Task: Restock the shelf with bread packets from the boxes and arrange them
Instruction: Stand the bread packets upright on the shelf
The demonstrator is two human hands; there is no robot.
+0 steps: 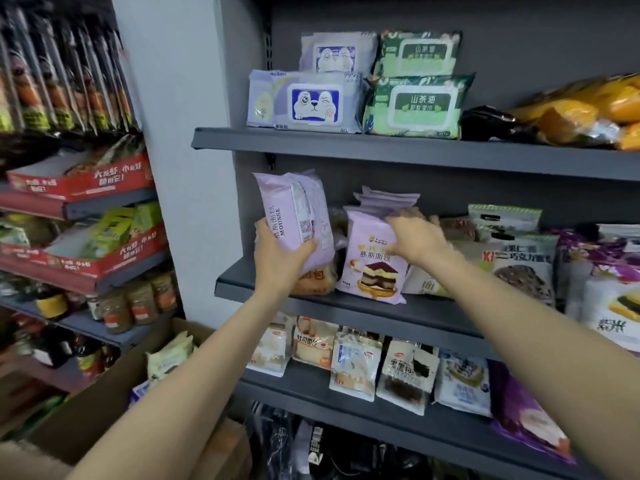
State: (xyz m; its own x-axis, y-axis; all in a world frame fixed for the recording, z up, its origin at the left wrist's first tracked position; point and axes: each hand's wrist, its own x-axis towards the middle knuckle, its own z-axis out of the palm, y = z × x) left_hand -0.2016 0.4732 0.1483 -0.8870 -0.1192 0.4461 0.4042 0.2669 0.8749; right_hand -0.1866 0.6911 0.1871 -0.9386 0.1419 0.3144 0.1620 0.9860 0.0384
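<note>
Left hand (pixel 282 258) fingers grasp lilac mousse packet (pixel 298 216), raised above shelf (pixel 311 299) | right hand (pixel 414 239) fingers blurred, grip unclear, touching standing packet (pixel 372 261) top.

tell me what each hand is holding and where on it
The left hand grips the lower part of a lilac plastic mousse bread packet. The right hand is blurred against the standing lilac packets; a hold cannot be told.

Four wet-wipe packs (pixel 360 88), two purple and two green, top the shelves; below, two lilac mousse bread packets (pixel 372 258) face outward.
</note>
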